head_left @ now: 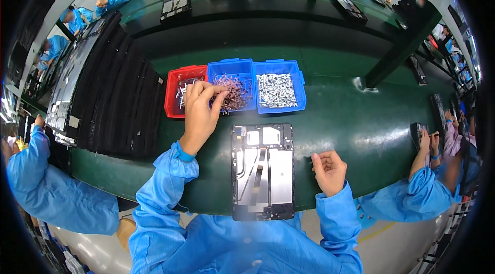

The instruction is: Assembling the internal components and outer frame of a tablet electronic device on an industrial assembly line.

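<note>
"What stood on the left?"

"A dark stack (118,93), then a red bin (169,97)."

"And the left hand (200,111)?"

"Its fingertips were at the pinkish pieces (236,96) in the middle blue bin (230,65), thumb and forefinger narrowly apart; I couldn't tell whether they held one."

"The opened tablet (263,172)?"

"It lay on the green table (340,114), between the hands, near the bins."

"Farther right?"

"The right hand (330,172), beside the tablet, fingers curled, thumb close to forefinger; I couldn't tell whether it gripped anything."
</note>
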